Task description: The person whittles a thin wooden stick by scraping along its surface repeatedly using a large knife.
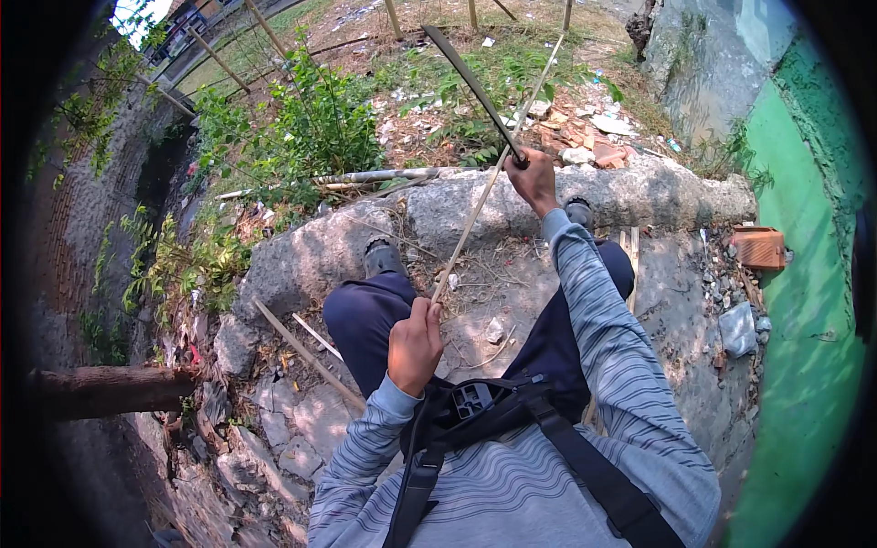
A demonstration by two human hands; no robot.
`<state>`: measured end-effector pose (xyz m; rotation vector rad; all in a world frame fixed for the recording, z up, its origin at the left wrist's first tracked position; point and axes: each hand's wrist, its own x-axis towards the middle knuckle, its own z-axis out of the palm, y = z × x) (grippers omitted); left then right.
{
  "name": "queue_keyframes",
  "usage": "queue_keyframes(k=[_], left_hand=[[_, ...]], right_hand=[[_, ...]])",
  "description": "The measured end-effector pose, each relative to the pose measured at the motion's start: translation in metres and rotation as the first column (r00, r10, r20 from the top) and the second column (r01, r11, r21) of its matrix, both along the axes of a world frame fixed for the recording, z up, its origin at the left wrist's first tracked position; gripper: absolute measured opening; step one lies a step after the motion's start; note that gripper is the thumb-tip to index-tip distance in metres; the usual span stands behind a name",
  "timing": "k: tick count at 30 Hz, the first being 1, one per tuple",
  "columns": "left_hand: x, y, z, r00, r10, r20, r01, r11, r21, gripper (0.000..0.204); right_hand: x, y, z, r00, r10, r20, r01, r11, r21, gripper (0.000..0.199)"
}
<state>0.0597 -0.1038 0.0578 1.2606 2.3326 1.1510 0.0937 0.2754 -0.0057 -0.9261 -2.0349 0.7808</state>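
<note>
A long, thin, pale bamboo strip runs slantwise up and away from my left hand, whose fingers are closed round its near end. My right hand grips the handle of a machete, its dark blade pointing up and to the left. Just by my right hand the blade crosses the strip; whether its edge touches or cuts into it I cannot tell. The strip continues past the blade toward the fence. Both hands are in front of my bent knees.
A rough concrete ledge crosses ahead of my feet, with rubble and leafy plants beyond. More strips lie by my left leg. On the right are an orange brick and a green wall; a ditch drops away left.
</note>
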Motion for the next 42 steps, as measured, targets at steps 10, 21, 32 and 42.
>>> queue_keyframes(k=[10,21,32,42], left_hand=[[-0.041,0.013,-0.038,0.989,-0.059,0.137,0.053,0.997,0.049,0.028],[-0.095,0.093,-0.052,0.114,-0.156,0.981,0.077,0.986,0.148,0.032],[-0.076,0.101,-0.054,0.223,-0.191,0.956,0.132,0.977,0.164,0.027],[-0.073,0.099,-0.043,0.203,-0.134,0.970,0.125,0.986,0.110,0.032]], right_hand=[[0.008,0.005,-0.005,0.990,-0.136,-0.038,0.124,0.966,-0.225,0.034],[0.017,-0.064,0.001,0.967,0.167,0.193,-0.180,0.982,0.051,0.020],[0.001,-0.113,-0.012,0.927,0.285,0.244,-0.315,0.945,0.091,0.025],[-0.007,-0.108,-0.016,0.910,0.267,0.318,-0.309,0.947,0.090,0.020]])
